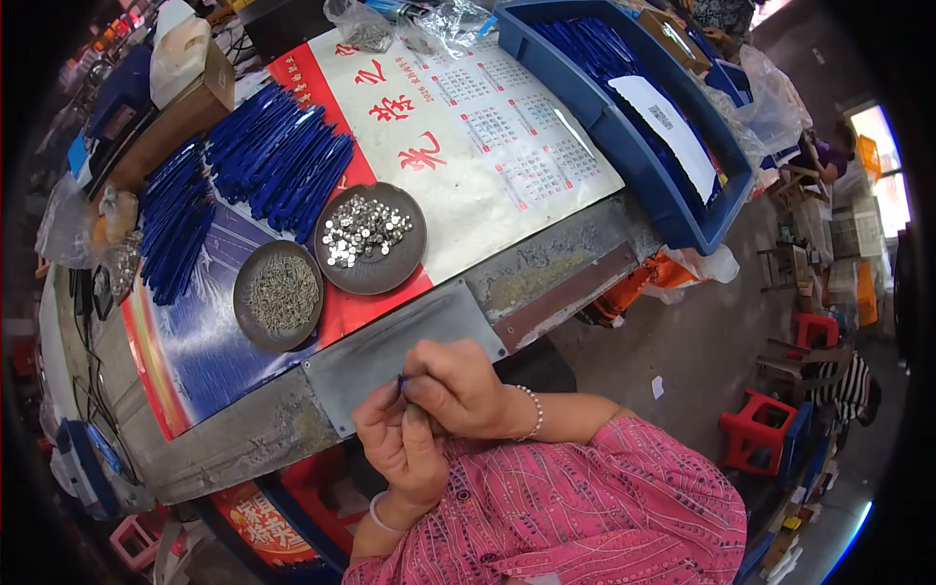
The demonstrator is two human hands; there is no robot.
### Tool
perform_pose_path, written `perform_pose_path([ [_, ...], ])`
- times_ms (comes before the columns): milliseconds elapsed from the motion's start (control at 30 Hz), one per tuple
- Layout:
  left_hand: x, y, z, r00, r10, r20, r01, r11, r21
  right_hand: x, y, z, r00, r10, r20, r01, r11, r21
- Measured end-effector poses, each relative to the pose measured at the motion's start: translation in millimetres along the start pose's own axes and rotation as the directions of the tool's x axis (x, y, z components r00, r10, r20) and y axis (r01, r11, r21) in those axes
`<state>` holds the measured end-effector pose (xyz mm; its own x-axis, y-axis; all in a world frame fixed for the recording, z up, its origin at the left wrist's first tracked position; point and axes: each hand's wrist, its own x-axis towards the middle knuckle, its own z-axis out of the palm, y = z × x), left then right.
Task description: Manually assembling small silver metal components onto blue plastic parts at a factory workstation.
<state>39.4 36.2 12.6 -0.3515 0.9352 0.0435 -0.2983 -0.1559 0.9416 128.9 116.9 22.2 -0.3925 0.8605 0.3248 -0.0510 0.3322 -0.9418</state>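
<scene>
My left hand point(405, 444) and my right hand point(460, 383) meet above a metal plate point(361, 351) at the table's near edge. Both are closed in a pinch around a small blue piece point(403, 383); only a bit of it shows between the fingers, so its kind is unclear. Just beyond them on the left stands a dark round dish of small, thin metal parts, perhaps springs point(283, 295). Beside it is a larger dish point(417, 255) heaped with shiny silver parts point(363, 230). Behind the dishes lie piles of slim blue pen-like sticks point(283, 161).
A deep blue bin point(639, 171) at the far right holds more blue sticks and a white sheet point(673, 132). A printed calendar sheet point(458, 210) covers the tabletop. Cardboard boxes point(200, 107) and plastic bags point(66, 224) line the left. Red stools point(759, 429) stand on the floor to the right.
</scene>
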Motion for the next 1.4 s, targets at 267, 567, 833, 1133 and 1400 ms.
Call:
perform_pose_path([
  [267,-1,4,-2,0.999,0.002,-0.049,-0.004,0.999,-0.046,17,10,2,0.913,-0.405,-0.048,0.405,0.914,-0.001],
  [567,-2,-9,-9,0.997,-0.072,0.003,0.072,0.993,-0.097,9,20,5,0.865,-0.501,-0.003,0.491,0.849,-0.194],
  [833,7,6,-5,0.999,-0.01,-0.039,0.008,0.999,-0.04,13,1,-5,0.97,0.191,0.149,-0.224,0.941,0.252],
  [1133,-3,-3,-13,1.0,-0.019,-0.004,0.019,0.999,-0.05,6,16,6,0.928,-0.371,0.026,0.359,0.877,-0.32],
  [1400,-4,-1,-14,0.995,0.047,0.089,-0.031,0.983,-0.181,11,-1,6,0.999,0.045,0.027,-0.049,0.983,0.177],
])
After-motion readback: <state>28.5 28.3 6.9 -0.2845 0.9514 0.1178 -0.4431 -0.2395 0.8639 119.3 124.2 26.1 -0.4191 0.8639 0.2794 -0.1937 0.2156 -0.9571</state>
